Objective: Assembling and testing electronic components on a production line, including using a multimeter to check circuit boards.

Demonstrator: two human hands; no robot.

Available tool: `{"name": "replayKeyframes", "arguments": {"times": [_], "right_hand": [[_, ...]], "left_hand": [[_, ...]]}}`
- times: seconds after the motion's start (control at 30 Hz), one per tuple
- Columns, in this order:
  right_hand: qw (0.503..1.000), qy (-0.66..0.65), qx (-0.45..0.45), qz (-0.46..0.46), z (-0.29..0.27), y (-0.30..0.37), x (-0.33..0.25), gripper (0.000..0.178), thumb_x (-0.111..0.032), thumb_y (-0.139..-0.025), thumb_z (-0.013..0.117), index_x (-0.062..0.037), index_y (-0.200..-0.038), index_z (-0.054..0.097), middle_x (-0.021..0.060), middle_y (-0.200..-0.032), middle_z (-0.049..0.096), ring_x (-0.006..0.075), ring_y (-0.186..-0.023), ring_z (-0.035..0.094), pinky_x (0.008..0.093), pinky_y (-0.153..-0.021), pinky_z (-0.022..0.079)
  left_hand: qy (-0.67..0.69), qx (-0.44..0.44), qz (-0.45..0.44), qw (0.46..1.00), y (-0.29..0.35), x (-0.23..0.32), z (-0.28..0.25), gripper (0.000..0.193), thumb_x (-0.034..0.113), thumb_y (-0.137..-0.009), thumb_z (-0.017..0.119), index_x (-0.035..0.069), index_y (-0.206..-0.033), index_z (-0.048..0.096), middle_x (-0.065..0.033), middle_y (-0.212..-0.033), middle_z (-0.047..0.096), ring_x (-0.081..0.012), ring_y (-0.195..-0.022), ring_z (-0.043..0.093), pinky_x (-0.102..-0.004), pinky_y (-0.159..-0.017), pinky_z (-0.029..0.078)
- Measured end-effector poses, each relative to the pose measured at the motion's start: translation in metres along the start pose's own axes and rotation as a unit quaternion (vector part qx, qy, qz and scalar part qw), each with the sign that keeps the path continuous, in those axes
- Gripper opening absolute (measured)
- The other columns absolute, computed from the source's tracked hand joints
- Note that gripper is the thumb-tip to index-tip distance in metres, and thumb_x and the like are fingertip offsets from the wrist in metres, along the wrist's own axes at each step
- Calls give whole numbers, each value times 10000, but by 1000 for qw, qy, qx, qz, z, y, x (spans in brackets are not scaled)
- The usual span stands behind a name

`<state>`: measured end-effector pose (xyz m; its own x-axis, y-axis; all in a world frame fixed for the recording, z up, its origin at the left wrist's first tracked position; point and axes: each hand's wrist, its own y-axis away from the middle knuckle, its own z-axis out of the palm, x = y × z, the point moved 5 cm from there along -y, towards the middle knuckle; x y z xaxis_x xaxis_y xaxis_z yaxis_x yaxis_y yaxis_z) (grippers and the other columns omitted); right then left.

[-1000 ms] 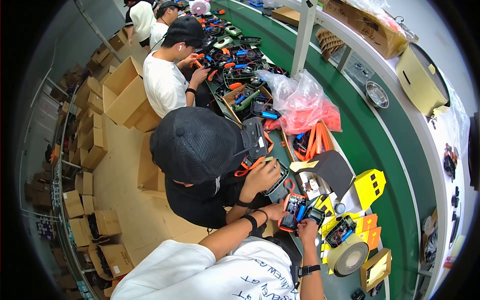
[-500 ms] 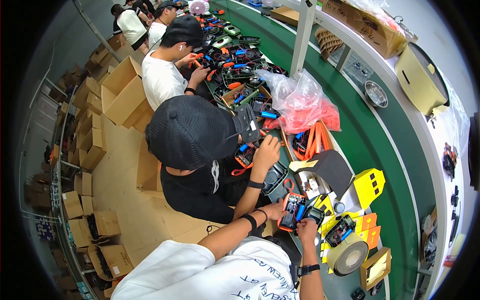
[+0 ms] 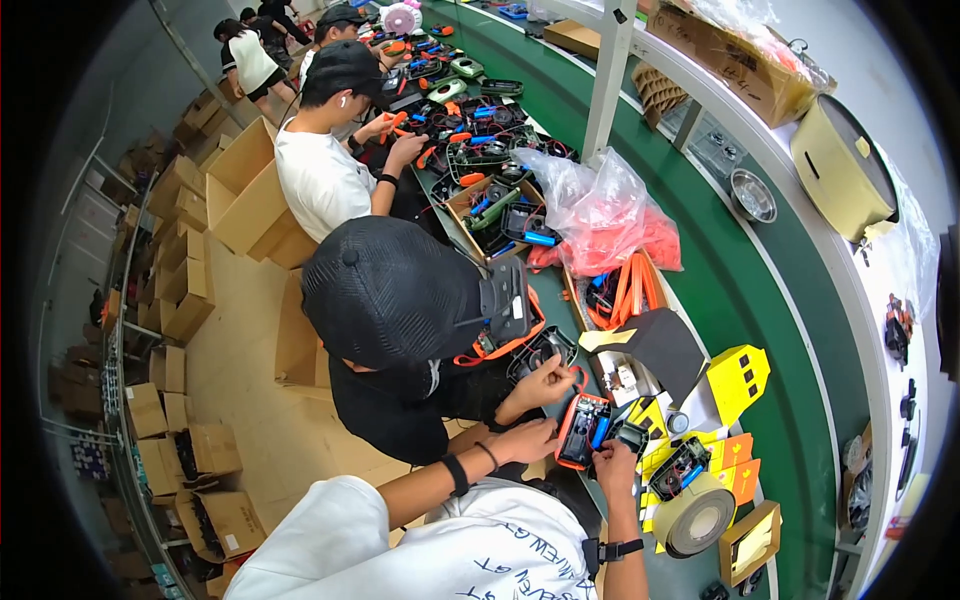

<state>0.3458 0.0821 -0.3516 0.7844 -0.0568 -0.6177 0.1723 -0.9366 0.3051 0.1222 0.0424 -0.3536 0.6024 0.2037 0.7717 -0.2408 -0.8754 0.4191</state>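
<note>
In front of me lies an orange-rimmed housing half point(image 3: 576, 432), its black inside facing up with a blue cylindrical cell point(image 3: 601, 432) at its right side. My left hand point(image 3: 528, 441) is at the housing's left edge, fingers closed against it; the fingertips are partly hidden. A dark housing half point(image 3: 631, 435) is tilted up on the right, joined closely to the orange one's side. My right hand point(image 3: 614, 468) grips its lower edge with closed fingers. A red strap loop point(image 3: 579, 378) sticks up at the top of the orange housing.
Close by on the right are a tape roll point(image 3: 694, 521), an open green housing point(image 3: 680, 468), yellow card point(image 3: 741, 383) and a small carton point(image 3: 750, 543). A black-capped co-worker's hand point(image 3: 544, 386) is just ahead of mine. Beyond stand a strap box point(image 3: 655, 283) and a plastic bag point(image 3: 600, 200).
My left hand has drawn back leftward from over the housing to its edge. My right hand has barely moved. The co-worker's raised hand has come down nearer to my housing.
</note>
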Motion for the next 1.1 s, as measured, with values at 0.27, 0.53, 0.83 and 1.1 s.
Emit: {"name": "replayKeyframes", "arguments": {"times": [0.27, 0.53, 0.83, 1.1], "right_hand": [[999, -7, -31, 24, 3, 0, -16, 223, -137, -810, 752, -13, -988, 702, 142, -795, 733, 314, -757, 718, 414, -758, 561], [999, -13, -25, 21, -1, 8, -23, 222, -134, -814, 749, 1, -983, 699, 145, -791, 731, 291, -732, 721, 396, -728, 563], [982, -178, -54, -20, -14, -11, -58, 230, -158, -911, 701, 41, -1024, 680, 101, -765, 714, 152, -656, 685, 284, -623, 541], [891, -413, -173, 78, 58, -125, -115, 483, -446, -1044, 491, 12, -1139, 611, 85, -993, 676, 149, -815, 657, 301, -691, 552]], "left_hand": [[75, -52, -36, 995, 33, -37, 10, 395, 307, -994, 532, -33, -1195, 533, -249, -1090, 672, -399, -1078, 641, -457, -912, 498], [29, -57, 31, 997, 37, -17, 13, 415, 325, -1008, 527, -28, -1228, 514, -213, -1027, 675, -350, -1012, 661, -419, -870, 501], [222, 41, 7, 974, 56, 11, -74, 208, 192, -985, 629, -4, -1053, 619, -68, -906, 694, -152, -860, 668, -296, -789, 535], [199, 12, -21, 980, 86, 6, -53, 177, 184, -980, 602, 28, -1063, 609, -49, -905, 688, -153, -871, 677, -303, -777, 526]]}}
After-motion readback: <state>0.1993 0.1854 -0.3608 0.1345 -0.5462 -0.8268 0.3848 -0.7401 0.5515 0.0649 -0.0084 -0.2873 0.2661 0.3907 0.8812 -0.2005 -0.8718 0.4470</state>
